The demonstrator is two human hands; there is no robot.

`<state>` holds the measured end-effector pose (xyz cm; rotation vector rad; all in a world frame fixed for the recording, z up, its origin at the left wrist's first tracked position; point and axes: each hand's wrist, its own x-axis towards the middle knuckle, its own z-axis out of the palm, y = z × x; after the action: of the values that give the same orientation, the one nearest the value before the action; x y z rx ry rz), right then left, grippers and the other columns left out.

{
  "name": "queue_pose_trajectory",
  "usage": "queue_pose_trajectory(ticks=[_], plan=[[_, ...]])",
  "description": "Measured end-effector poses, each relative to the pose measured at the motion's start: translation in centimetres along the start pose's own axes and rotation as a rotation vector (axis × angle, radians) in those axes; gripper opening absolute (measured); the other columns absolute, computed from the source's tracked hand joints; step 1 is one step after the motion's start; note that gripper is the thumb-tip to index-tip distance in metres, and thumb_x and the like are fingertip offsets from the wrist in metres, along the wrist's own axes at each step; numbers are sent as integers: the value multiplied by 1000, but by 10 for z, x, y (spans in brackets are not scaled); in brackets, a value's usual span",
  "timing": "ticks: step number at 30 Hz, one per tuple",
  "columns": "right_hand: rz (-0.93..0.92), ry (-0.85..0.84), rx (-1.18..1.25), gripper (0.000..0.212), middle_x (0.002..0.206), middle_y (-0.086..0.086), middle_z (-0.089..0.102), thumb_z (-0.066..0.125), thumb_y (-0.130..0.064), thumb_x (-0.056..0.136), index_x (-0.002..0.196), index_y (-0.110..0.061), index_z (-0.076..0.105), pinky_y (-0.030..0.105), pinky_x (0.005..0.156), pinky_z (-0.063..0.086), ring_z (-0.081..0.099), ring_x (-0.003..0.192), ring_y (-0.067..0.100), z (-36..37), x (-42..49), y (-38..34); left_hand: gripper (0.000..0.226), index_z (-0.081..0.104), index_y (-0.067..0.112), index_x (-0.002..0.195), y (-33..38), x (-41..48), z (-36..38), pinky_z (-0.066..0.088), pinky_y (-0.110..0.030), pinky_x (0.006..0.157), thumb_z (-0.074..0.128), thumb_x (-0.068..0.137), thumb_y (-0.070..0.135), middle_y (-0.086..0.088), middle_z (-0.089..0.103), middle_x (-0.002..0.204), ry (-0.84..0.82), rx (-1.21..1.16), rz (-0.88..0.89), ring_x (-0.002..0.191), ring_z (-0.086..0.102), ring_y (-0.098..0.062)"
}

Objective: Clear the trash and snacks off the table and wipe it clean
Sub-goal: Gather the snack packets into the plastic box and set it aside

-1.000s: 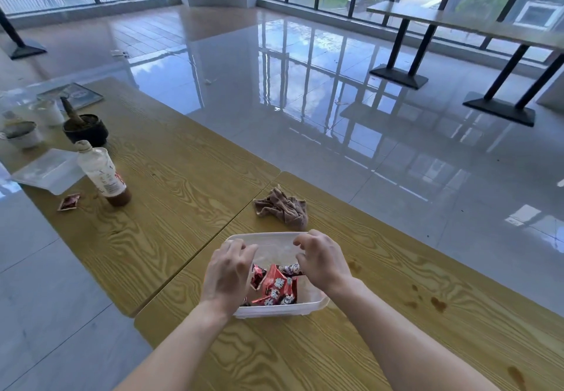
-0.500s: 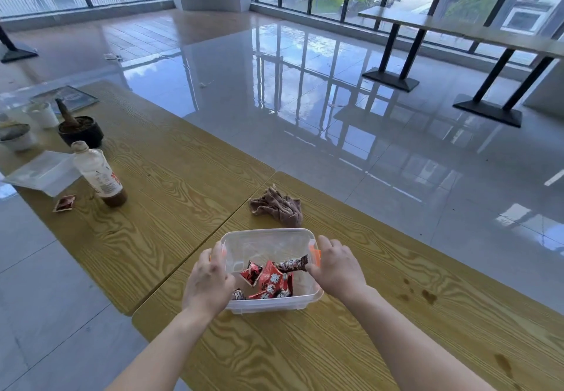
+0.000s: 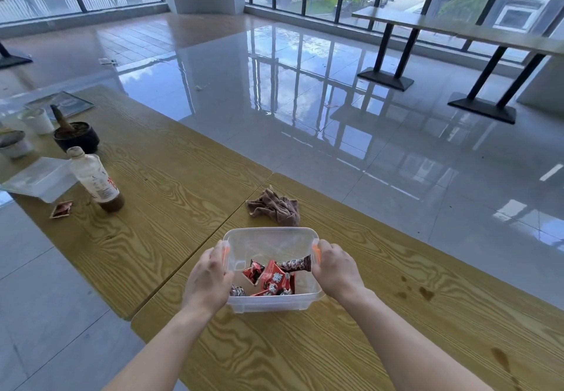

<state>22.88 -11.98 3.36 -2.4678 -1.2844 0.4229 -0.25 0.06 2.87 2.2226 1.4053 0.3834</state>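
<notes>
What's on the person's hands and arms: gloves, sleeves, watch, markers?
Nothing worn. Left hand and right hand are bare, with no gloves and no rings visible on the fingers. Both forearms are uncovered to the frame edge: no sleeves, watch, bands or markers.

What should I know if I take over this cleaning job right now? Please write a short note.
Left hand and right hand each grip a side of the box, at its orange clips.
Box sits on the near table, snacks inside.
Cloth lies just beyond the box, unused.
Left: wrapper, bottle and lid on the far table; brown stains on the near table, still to wipe.
</notes>
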Motion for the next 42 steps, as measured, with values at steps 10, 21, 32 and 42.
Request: queue_pose_trajectory(ticks=[10,21,32,42], plan=[[57,167,-5,16,96,8,63,49,-23,96,109,-14,55,31,68,39,59,84,26,-35,-21,42,61,38,12,143,53,4,11,46,-38,81,59,86,11,-14,54,133,-13,-15,135,109,58,-33],[239,241,-20,20,100,9,64,54,-13,88,108,-13,54,34,71,42,60,88,29,-86,-83,119,55,46,13,133,142,-15,53,45,-37,72,61,81,7,-15,61,117,-89,-21,366,98,60,-33],[452,336,-11,15,95,6,61,52,-12,88,103,-15,52,34,68,37,56,83,27,-132,-165,215,54,45,17,130,243,-53,119,47,-37,70,59,79,8,-12,62,114,-219,-38,559,94,61,-33],[634,415,-4,1,93,7,62,46,-18,93,93,-17,46,35,68,36,52,81,29,-166,-234,316,44,47,20,119,350,-101,183,39,-35,66,54,77,6,-6,60,108,-340,-52,681,91,57,-30]])
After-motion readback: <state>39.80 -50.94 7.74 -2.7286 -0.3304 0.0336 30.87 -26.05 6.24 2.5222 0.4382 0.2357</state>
